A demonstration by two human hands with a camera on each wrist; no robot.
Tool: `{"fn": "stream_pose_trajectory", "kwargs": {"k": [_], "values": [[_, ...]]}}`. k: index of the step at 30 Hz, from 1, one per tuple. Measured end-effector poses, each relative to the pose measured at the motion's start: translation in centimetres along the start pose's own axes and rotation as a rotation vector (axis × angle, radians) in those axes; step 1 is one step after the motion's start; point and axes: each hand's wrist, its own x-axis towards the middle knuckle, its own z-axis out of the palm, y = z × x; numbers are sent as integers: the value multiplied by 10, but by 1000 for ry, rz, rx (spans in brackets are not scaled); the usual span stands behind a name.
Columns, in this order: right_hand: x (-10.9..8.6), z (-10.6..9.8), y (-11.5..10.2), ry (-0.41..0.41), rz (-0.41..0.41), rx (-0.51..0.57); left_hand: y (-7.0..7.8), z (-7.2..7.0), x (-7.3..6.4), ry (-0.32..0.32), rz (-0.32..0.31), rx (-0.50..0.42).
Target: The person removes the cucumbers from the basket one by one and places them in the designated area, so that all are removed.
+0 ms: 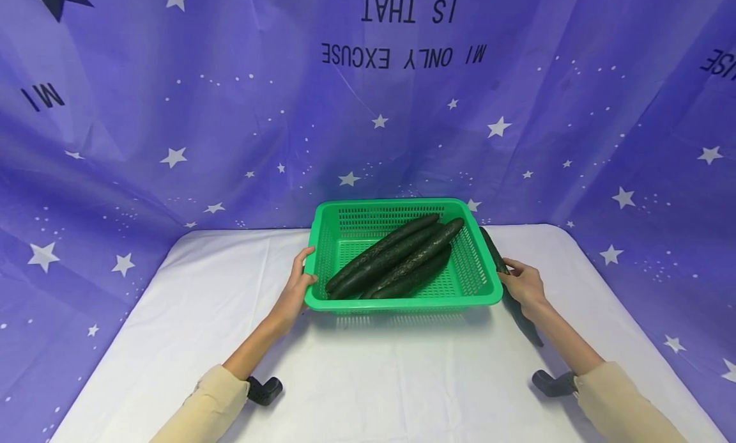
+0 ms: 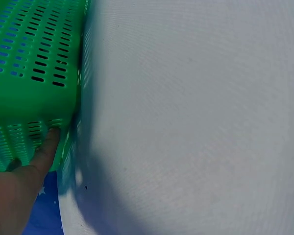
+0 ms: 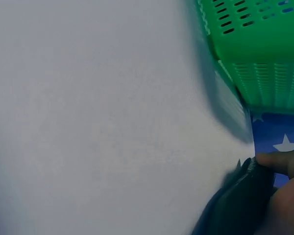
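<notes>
A green plastic basket (image 1: 402, 304) with slotted walls holds several long dark green cucumbers (image 1: 382, 264), lying side by side on a slant. My left hand (image 1: 292, 296) grips the basket's left rim; in the left wrist view a finger (image 2: 48, 149) lies against the slotted outer wall. Just outside the basket's right side, my right hand (image 1: 524, 283) holds another cucumber (image 1: 522, 318) around its middle. That cucumber (image 3: 240, 205) also shows in the right wrist view, with the fingertips (image 3: 269, 159) over it and a gap between hand and basket.
A white cloth (image 1: 402, 373) covers the table. Behind and at both sides hangs a purple-blue curtain (image 1: 276, 110) with white stars and upside-down lettering. Black wrist-worn devices (image 1: 266, 390) stick out near both beige sleeves (image 1: 618, 398).
</notes>
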Motion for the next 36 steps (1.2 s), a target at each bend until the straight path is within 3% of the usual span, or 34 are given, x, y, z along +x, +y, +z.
{"fn": "stream_pose_trajectory", "kwargs": {"k": [19, 27, 32, 36], "values": [[-2, -5, -2, 34, -110, -209, 2, -1, -2, 2, 3, 12], [-9, -20, -9, 58, -145, -181, 1, -2, 0, -5, 2, 11], [-14, -28, -27, 141, -307, -109, 1, -2, 0, -2, 1, 28], [-26, -25, -56, 98, -517, 13, 1, -2, 0, 0, -12, 10]]}}
